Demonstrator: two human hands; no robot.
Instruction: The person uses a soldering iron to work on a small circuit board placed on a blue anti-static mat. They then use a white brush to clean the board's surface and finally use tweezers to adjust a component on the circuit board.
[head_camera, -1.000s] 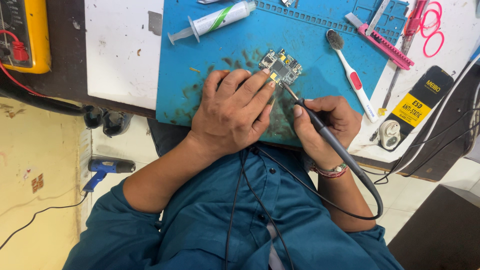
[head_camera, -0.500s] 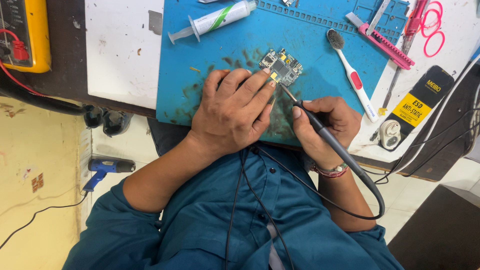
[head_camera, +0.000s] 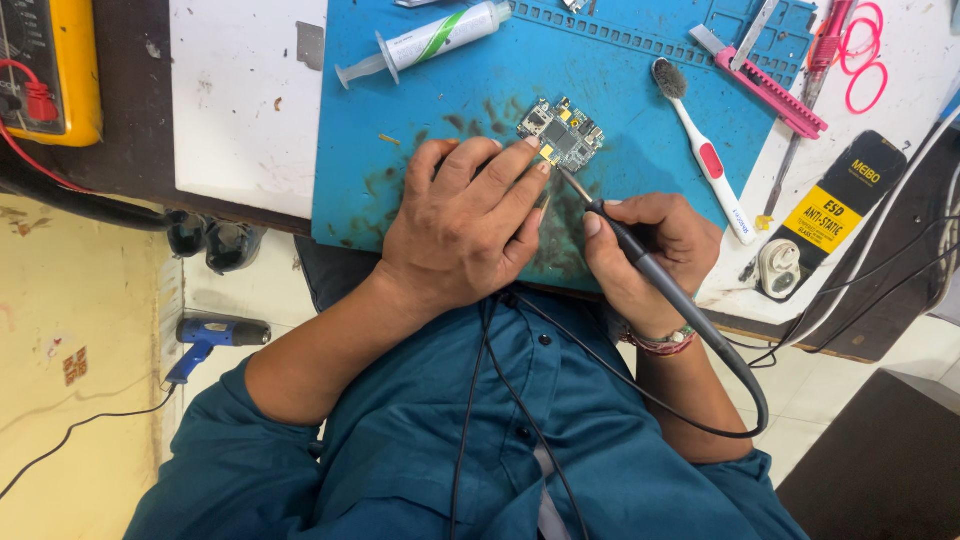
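Note:
A small green circuit board lies on the blue work mat. My left hand rests flat on the mat, its fingertips pressing the board's near edge. My right hand grips a black soldering iron like a pen. The iron's metal tip touches the board's near corner, just beside my left fingertips. Its black cable loops down over my blue sleeve.
A syringe tube lies at the mat's far side. A white toothbrush, pink tools and a black and yellow wrist strap pack lie right. A yellow multimeter sits far left. A blue hot-air gun lies on the floor.

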